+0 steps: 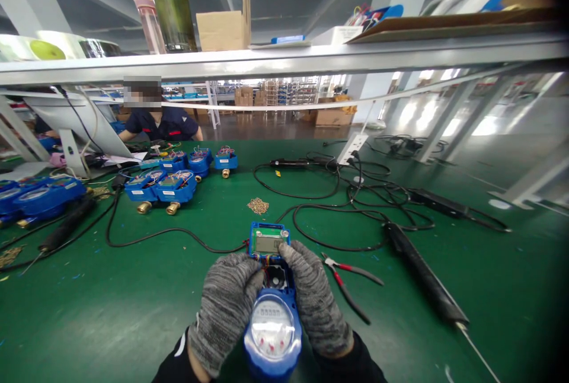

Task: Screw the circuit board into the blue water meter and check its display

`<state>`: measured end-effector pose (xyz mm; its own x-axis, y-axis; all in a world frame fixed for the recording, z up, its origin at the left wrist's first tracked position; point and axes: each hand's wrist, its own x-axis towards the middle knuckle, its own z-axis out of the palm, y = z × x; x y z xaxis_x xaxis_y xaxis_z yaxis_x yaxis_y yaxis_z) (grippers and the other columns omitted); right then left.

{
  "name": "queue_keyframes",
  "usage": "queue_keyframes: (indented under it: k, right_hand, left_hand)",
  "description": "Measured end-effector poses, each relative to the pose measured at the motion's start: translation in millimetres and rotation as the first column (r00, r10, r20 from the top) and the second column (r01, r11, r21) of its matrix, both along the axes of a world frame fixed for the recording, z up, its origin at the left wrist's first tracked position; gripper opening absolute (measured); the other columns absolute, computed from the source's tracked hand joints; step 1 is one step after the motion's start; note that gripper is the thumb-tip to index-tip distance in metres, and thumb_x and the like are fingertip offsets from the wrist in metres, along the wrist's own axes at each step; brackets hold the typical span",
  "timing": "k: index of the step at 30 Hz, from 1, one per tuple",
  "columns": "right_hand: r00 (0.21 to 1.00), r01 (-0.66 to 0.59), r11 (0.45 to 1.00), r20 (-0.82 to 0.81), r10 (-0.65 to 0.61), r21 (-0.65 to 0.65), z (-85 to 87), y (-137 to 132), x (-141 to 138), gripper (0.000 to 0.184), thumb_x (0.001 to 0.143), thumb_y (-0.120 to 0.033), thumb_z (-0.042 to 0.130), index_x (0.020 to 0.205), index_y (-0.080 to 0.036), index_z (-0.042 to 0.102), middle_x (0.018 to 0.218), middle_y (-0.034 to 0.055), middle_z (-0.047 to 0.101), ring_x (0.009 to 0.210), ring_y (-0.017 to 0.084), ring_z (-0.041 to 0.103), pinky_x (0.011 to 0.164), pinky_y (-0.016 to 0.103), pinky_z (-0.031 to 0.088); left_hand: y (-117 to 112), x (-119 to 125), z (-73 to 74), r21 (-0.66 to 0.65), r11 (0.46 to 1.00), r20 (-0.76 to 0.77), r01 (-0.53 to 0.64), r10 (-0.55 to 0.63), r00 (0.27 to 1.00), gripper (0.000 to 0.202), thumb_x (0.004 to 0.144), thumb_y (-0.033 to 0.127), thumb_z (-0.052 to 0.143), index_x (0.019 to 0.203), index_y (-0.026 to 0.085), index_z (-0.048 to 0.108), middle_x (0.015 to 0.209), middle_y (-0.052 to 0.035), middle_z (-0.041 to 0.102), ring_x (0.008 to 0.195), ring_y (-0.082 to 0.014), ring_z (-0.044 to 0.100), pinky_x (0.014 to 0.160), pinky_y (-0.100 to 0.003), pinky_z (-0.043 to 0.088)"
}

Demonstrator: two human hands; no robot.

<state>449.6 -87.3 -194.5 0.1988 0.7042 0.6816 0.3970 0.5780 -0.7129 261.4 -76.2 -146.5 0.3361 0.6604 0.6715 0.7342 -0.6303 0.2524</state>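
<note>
The grey-gloved left hand (229, 307) and grey-gloved right hand (316, 303) hold the blue, round-dialled plastic meter (272, 325) between them, long axis pointing forward. At the meter's far end, the right thumb (286, 252) touches the green display board (267, 244).

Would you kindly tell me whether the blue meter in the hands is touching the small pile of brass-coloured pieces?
Apart: the head view shows green tabletop between the blue meter and the pile of brass-coloured pieces beyond it.
</note>
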Motion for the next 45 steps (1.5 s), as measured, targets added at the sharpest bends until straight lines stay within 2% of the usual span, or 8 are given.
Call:
queue_keyframes:
  k: [5, 15, 21, 24, 29, 36, 41, 45]
  right_hand:
    - [1.000, -0.003, 1.000, -0.001, 0.003, -0.004, 3.1, -0.3, 2.1, 0.030, 0.100, -0.040, 0.059, 0.124, -0.029, 0.073, 0.131, 0.0061, 0.062, 0.121, 0.037, 0.056, 0.106, 0.060, 0.046]
    - [0.998, -0.011, 0.996, -0.064, 0.005, -0.093, 24.1, -0.9, -2.5, 0.038, 0.097, -0.057, 0.058, 0.112, -0.025, 0.074, 0.118, 0.0085, 0.066, 0.117, 0.036, 0.055, 0.103, 0.056, 0.049]
    - [0.999, -0.041, 0.995, -0.021, 0.039, -0.088, 66.1, -5.1, -4.4, 0.040, 0.104, -0.051, 0.047, 0.089, -0.023, 0.071, 0.082, 0.0056, 0.067, 0.075, 0.026, 0.064, 0.065, 0.036, 0.058]
    - [0.998, -0.025, 0.999, 0.048, 0.027, -0.045, 72.1, -9.1, 1.0, 0.040, 0.102, -0.049, 0.048, 0.087, -0.023, 0.073, 0.082, 0.0066, 0.067, 0.074, 0.027, 0.063, 0.065, 0.038, 0.056]
    - [0.991, -0.014, 1.000, 0.137, 0.011, 0.015, 65.5, -14.6, 9.7, 0.035, 0.101, -0.045, 0.049, 0.100, -0.023, 0.077, 0.092, 0.0077, 0.069, 0.086, 0.030, 0.063, 0.074, 0.042, 0.056]
    - [0.991, -0.068, 0.993, 0.108, 0.078, -0.094, 75.9, -23.3, 10.1, 0.038, 0.102, -0.047, 0.046, 0.094, -0.024, 0.075, 0.093, 0.0079, 0.069, 0.089, 0.029, 0.063, 0.080, 0.042, 0.055]
    - [0.984, -0.163, 0.962, 0.037, 0.175, -0.219, 85.0, -26.6, 9.9, 0.036, 0.101, -0.045, 0.052, 0.084, -0.022, 0.073, 0.079, 0.0059, 0.066, 0.076, 0.026, 0.061, 0.076, 0.039, 0.054]
    - [0.974, -0.227, 0.923, -0.060, 0.219, -0.309, 88.8, -30.7, 10.8, 0.030, 0.095, -0.045, 0.063, 0.081, -0.022, 0.074, 0.080, 0.0059, 0.066, 0.073, 0.026, 0.061, 0.072, 0.037, 0.055]
  left_hand:
    - [-13.6, 11.2, 1.8, -0.219, 0.975, 0.252, -0.030, 0.087, 0.964, 0.015, 0.090, 0.029, 0.064, 0.094, 0.022, 0.076, 0.092, -0.0078, 0.077, 0.086, -0.0286, 0.071, 0.080, -0.053, 0.060]
    - [-14.8, 11.4, 0.8, -0.263, 0.963, 0.330, 0.065, 0.027, 0.943, 0.021, 0.097, 0.034, 0.057, 0.097, 0.026, 0.076, 0.100, -0.0044, 0.077, 0.094, -0.0281, 0.068, 0.091, -0.053, 0.051]
    - [-14.3, 8.0, 6.9, -0.253, 0.956, 0.336, 0.146, -0.055, 0.940, 0.017, 0.094, 0.035, 0.061, 0.095, 0.025, 0.075, 0.096, -0.0046, 0.076, 0.094, -0.0293, 0.068, 0.091, -0.056, 0.050]
    - [-15.1, 9.6, 10.3, -0.268, 0.953, 0.301, 0.141, -0.056, 0.952, 0.014, 0.092, 0.034, 0.065, 0.095, 0.024, 0.074, 0.096, -0.0040, 0.076, 0.093, -0.0295, 0.068, 0.092, -0.058, 0.048]
    - [-16.7, 8.8, 5.6, -0.175, 0.978, 0.204, 0.115, -0.078, 0.976, 0.016, 0.094, 0.031, 0.062, 0.101, 0.022, 0.073, 0.103, -0.0061, 0.077, 0.099, -0.0304, 0.068, 0.096, -0.059, 0.045]
    - [-22.1, -11.0, -22.9, 0.105, 0.982, 0.015, 0.157, -0.159, 0.987, 0.029, 0.100, 0.019, 0.047, 0.125, 0.023, 0.062, 0.121, -0.0057, 0.073, 0.117, -0.0259, 0.064, 0.111, -0.052, 0.035]
    - [-20.7, -5.7, -23.8, 0.011, 0.999, 0.228, 0.049, -0.050, 0.972, 0.019, 0.099, 0.023, 0.052, 0.109, 0.022, 0.069, 0.106, -0.0045, 0.077, 0.099, -0.0272, 0.069, 0.099, -0.056, 0.045]
    - [-18.8, 1.4, -13.7, -0.160, 0.985, 0.366, 0.065, -0.002, 0.931, 0.009, 0.090, 0.020, 0.066, 0.094, 0.023, 0.074, 0.090, -0.0025, 0.076, 0.086, -0.0263, 0.067, 0.086, -0.052, 0.050]
